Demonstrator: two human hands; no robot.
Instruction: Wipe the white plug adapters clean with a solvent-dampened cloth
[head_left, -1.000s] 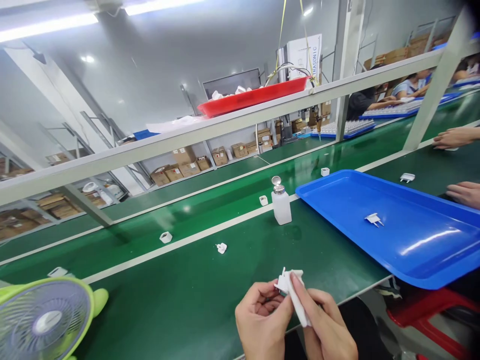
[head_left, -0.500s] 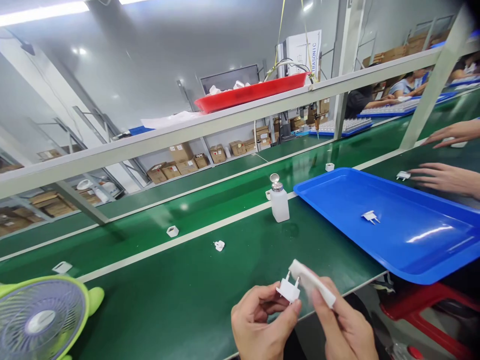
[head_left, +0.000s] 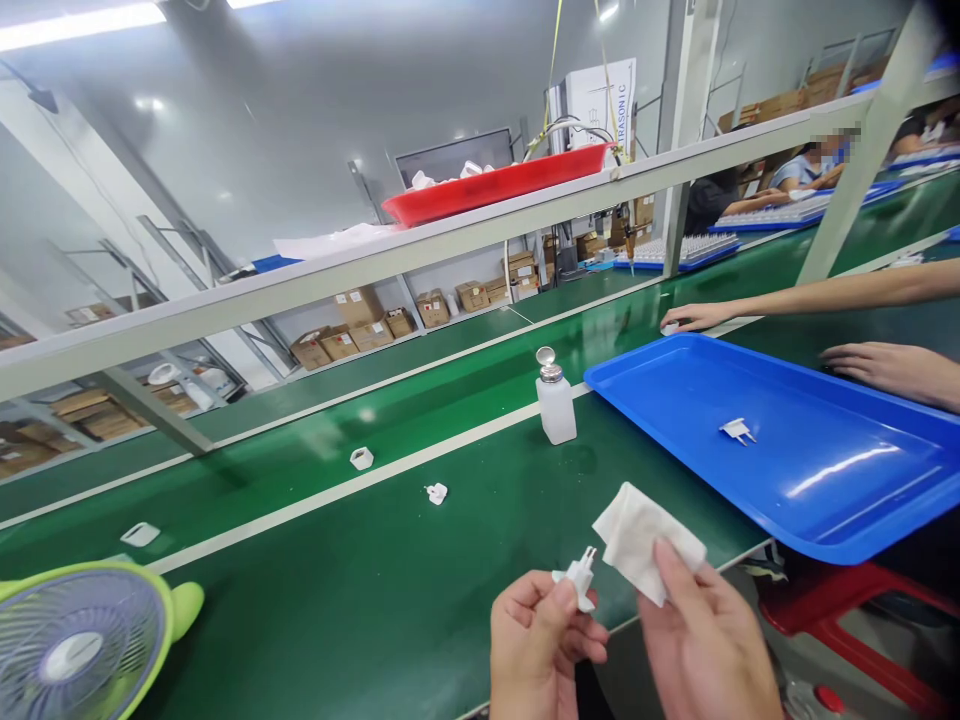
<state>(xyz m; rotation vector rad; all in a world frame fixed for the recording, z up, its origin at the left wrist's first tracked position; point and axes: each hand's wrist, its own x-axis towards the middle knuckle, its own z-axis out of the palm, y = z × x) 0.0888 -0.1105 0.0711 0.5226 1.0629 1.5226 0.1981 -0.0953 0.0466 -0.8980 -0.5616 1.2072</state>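
Between the thumb and fingers of my left hand [head_left: 541, 635] is a white two-pin plug piece [head_left: 577, 578], its pins pointing up and away. My right hand [head_left: 701, 635] pinches a folded white cloth [head_left: 646, 545] just to the right of the plug piece, with a small gap between them. Beyond my hands a white pump bottle [head_left: 556, 408] with a raised metal lid stands on the green bench [head_left: 315, 620]. Another two-pin plug piece [head_left: 738, 431] lies in the blue tray [head_left: 847, 495]. A small white plug part [head_left: 436, 493] rests left of the bottle.
A green fan [head_left: 79, 645] stands at the lower left. White housings [head_left: 361, 458] sit on the conveyor strip [head_left: 450, 412]. A co-worker's hand [head_left: 697, 317] touches a white piece behind the tray. Overhead, a shelf [head_left: 450, 248] carries a red tray [head_left: 502, 190]. A red stool [head_left: 847, 625] stands below.
The plug piece has turned in my left hand, and the cloth has come away from its pins, showing its flat face. A co-worker's arm has reached in behind the tray. Housings on the strip moved right.
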